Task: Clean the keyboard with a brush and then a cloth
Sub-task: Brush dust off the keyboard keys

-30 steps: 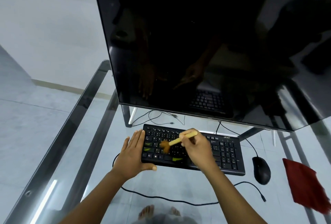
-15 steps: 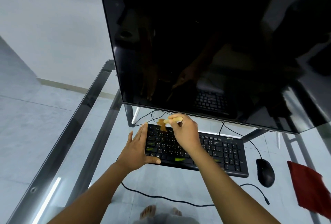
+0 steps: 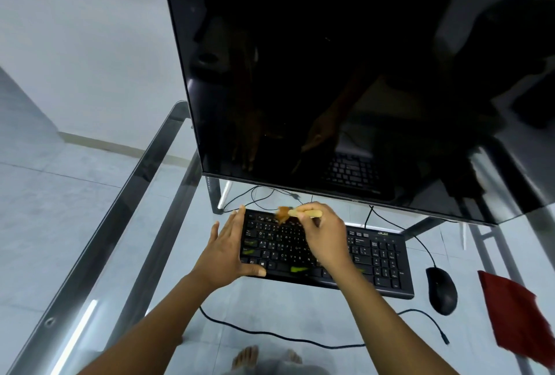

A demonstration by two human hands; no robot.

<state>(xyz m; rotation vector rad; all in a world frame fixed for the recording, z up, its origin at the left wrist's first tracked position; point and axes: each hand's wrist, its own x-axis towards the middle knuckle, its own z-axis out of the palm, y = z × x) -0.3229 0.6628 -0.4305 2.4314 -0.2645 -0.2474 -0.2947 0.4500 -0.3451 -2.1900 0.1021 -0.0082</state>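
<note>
Small pale logo on the top right edge of the black keyboard [image 3: 327, 250], above the number pad: seemingly "acer", too small to confirm. White letter legends on the keycaps, among them Q, W, E, S, D, F, Z, X, C, V, B. Windows symbol on a bottom-row key. Other legends blurred, unreadable.

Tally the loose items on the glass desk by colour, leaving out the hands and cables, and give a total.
Black: 3, the monitor, keyboard and mouse
Red: 1, the cloth
Tan: 1, the brush
Total: 5
</note>
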